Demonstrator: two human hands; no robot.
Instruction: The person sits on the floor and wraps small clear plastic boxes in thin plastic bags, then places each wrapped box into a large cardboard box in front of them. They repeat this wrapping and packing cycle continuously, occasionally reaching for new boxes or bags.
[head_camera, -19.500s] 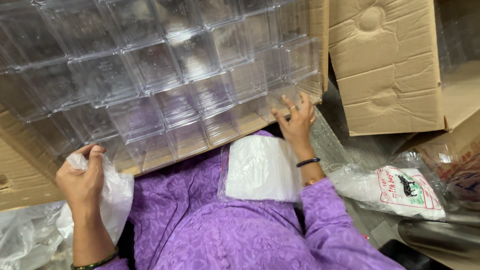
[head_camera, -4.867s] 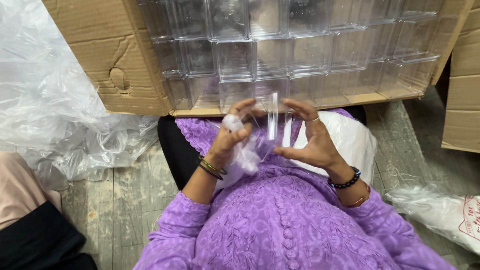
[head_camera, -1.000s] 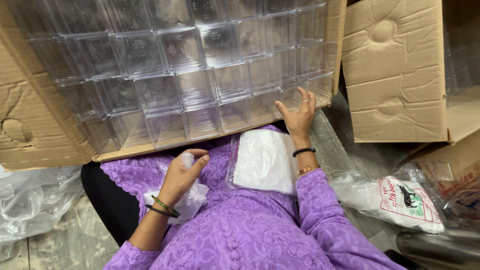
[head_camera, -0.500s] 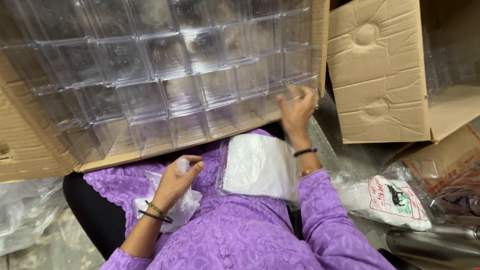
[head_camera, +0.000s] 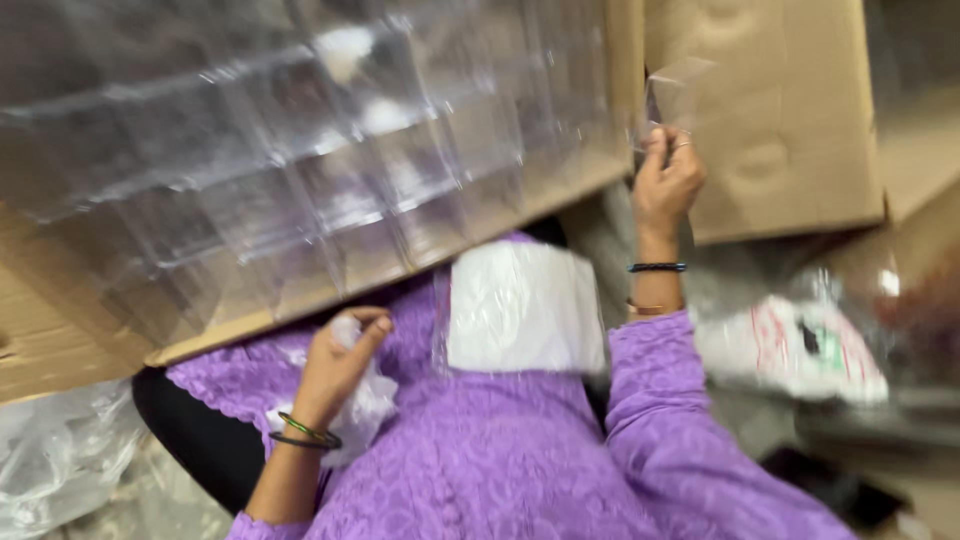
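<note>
The right hand (head_camera: 667, 180) pinches a clear plastic box (head_camera: 672, 92) lifted beside the cardboard carton (head_camera: 90, 340) of stacked clear boxes (head_camera: 300, 170). The left hand (head_camera: 340, 355) grips a crumpled white cloth (head_camera: 365, 410) on the lap, near a flat white packet (head_camera: 525, 308).

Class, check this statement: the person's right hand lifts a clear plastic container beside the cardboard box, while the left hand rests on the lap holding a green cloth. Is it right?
One detail is wrong. In the head view the left hand rests on the lap holding a white cloth, not a green one. The rest stands: the right hand lifts a clear plastic container beside the cardboard box.
</note>
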